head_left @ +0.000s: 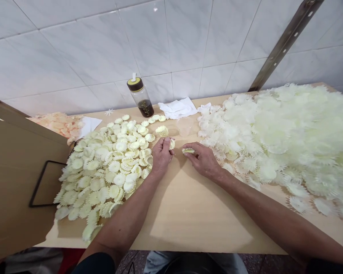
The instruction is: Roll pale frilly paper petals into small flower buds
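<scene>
We're gripping a piece (172, 144) in the left hand (161, 155), pinching a toothed disc (188, 150) in the right hand (202, 159), both over the table (200, 224). We're guessing light, flexible, teeth fragile; we're recommending pinching the flat faces.

Bottle (141, 97) as reference; from my console I log one piece heap (111, 167) before it, leftward; tissue (178, 109) just right; second heap (286, 133) farther right; wall (100, 49) behind.
</scene>
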The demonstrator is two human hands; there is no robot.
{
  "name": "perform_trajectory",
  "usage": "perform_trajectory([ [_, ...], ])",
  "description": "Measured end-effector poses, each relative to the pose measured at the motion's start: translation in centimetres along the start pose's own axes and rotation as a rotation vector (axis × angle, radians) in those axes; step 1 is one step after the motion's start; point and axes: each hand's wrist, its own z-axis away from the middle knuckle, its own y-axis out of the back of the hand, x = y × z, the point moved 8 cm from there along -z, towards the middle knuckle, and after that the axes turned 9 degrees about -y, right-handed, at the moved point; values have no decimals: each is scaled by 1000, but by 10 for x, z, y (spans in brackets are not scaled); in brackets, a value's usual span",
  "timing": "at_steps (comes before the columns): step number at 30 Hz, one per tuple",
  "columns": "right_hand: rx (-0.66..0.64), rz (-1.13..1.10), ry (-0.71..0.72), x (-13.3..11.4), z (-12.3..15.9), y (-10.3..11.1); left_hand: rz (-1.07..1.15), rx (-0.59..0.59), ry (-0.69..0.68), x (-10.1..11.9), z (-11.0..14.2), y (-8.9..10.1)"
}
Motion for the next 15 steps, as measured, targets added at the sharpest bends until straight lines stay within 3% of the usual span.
perform_trajectory([
  [5,36,70,-27,3,-1,-4,-46,3,-119,4,3,-1],
  [10,56,130,40,2,-3,-6,-43,74,-188,7,1,4],
  [15,32,183,95,1,-3,-11,-64,39,-145,6,3,1],
])
